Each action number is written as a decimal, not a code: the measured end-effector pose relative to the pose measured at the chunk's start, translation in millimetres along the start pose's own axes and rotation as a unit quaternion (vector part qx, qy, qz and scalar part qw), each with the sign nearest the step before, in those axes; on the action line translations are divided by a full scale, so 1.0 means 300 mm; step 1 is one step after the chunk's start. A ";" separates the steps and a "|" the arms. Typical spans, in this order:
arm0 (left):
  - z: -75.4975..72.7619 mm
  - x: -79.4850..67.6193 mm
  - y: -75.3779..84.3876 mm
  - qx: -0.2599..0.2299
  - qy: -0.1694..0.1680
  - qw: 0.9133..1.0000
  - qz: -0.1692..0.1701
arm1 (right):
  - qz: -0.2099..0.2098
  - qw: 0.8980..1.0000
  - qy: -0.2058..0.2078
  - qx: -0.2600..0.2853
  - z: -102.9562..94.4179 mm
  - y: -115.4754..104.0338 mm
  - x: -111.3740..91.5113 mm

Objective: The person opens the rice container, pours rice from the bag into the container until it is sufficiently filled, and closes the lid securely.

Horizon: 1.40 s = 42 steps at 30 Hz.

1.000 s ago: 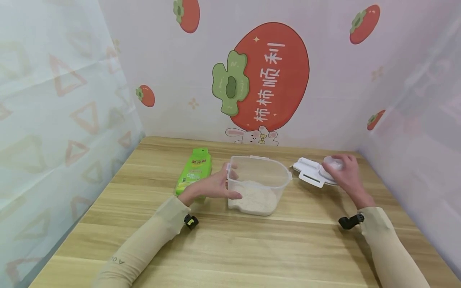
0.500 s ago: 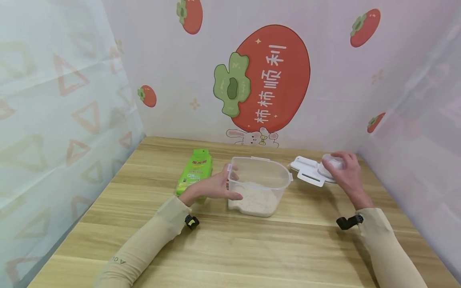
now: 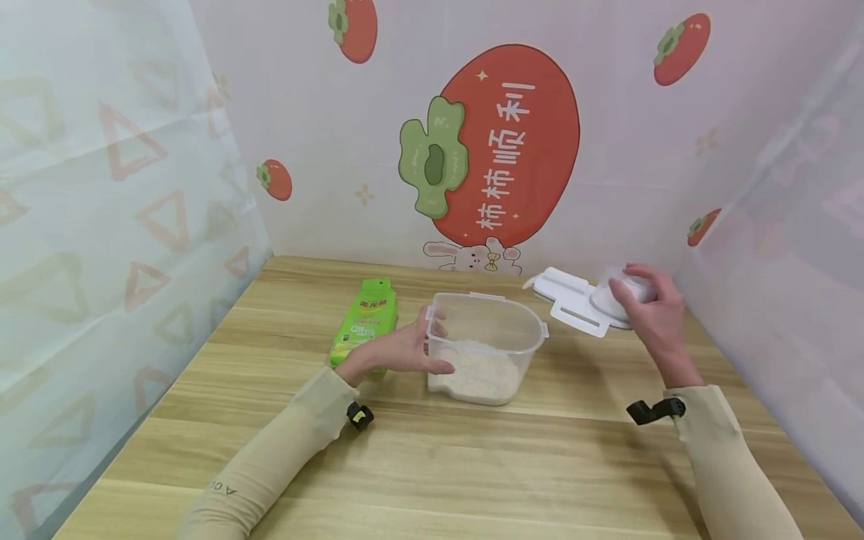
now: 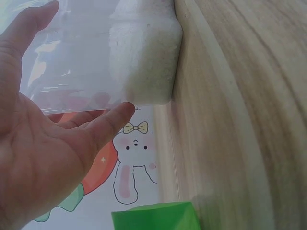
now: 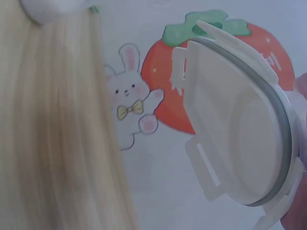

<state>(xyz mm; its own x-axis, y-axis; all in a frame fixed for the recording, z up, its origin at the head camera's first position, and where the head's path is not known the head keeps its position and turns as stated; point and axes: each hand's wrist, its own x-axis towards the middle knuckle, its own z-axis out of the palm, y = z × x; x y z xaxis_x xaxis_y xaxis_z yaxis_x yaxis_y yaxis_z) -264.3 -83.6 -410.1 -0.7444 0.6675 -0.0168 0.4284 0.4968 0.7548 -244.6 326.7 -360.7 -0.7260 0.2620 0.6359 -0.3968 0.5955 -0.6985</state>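
In the head view a clear plastic container [image 3: 482,319] stands mid-table with white rice [image 3: 481,375] in its bottom. My left hand [image 3: 405,350] holds its left end, thumb on the near side and fingers behind. From the left wrist, fingertips [image 4: 125,109] show against the clear wall. At the right, my right hand [image 3: 653,319] grips the round cap [image 3: 610,296] of the container's white lid [image 3: 563,289], raised above the table. Its underside, edged by a grey seal [image 5: 286,143], faces the right wrist camera. The right fingers are mostly out of that view.
A green printed rice bag [image 3: 367,319] lies left of the container, just beyond the left wrist. The wooden table [image 3: 445,465] ends at a patterned backdrop [image 3: 324,225], with cloth walls on both sides.
My right hand has lifted the lid up from near the tabletop at the right and tilted it slightly. The left hand, the container and the green bag stay where they were.
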 end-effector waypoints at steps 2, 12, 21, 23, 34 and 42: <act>0.000 0.002 0.000 -0.001 -0.001 1.000 0.001 | -0.002 1.000 0.000 0.014 -0.001 -0.018 0.003; 0.000 0.007 -0.001 -0.010 -0.005 1.000 0.000 | -0.023 0.998 -0.003 0.060 0.008 -0.136 -0.002; 0.000 0.006 0.000 -0.018 -0.006 1.000 -0.002 | -0.057 0.989 -0.024 0.135 0.047 -0.219 -0.017; 0.000 0.006 -0.001 -0.020 -0.007 1.000 -0.004 | -0.065 0.988 -0.031 0.140 0.056 -0.234 -0.022; -0.006 -0.002 0.006 -0.022 -0.009 1.000 -0.007 | -0.091 0.977 -0.056 0.186 0.140 -0.277 -0.048; -0.003 0.002 0.009 -0.029 -0.013 0.999 -0.003 | -0.120 0.962 -0.080 0.230 0.193 -0.380 -0.083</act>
<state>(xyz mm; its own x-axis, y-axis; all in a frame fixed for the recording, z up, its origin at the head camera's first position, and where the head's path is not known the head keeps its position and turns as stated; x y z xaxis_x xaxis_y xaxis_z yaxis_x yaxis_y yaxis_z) -264.2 -82.4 -407.5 -0.7336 0.6785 -0.0378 0.3925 0.4686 0.7914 -213.6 208.3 -315.9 -0.6450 0.0158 0.7640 -0.7440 0.2152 -0.6326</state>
